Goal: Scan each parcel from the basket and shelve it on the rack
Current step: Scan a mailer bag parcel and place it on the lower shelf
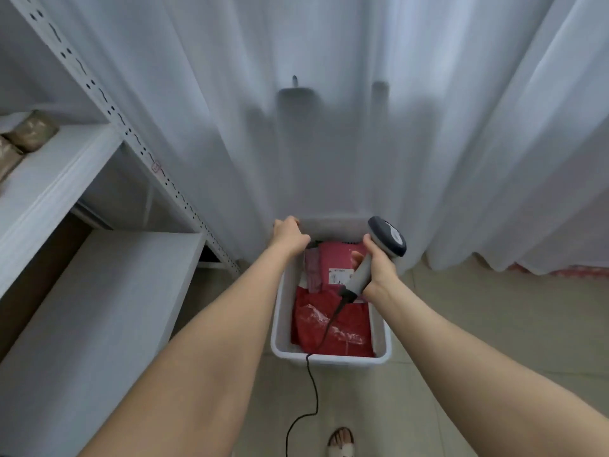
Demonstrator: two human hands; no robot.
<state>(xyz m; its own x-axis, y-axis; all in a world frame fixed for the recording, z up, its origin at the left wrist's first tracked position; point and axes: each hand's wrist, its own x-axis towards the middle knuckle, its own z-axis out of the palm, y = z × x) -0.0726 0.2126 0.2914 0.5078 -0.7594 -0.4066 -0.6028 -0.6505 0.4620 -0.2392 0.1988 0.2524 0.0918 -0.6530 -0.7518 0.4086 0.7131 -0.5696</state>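
Gripping the scanner (379,255) by its handle, my right hand (379,270) has its fingers wrapped round it, with the head tilted up over the right edge of the basket (329,358). My left hand (290,233) curls over the basket's far left corner. The basket stands on the floor (478,324) against the curtain (329,127), just right of the rack (99,291). Below its rim lie a pink parcel (336,258) at the far end and a red parcel (349,328) nearer me. The cable (314,390) crosses the near rim. Tiles stretch to the right of the basket, and brown parcels (31,130) sit on the rack's upper shelf.
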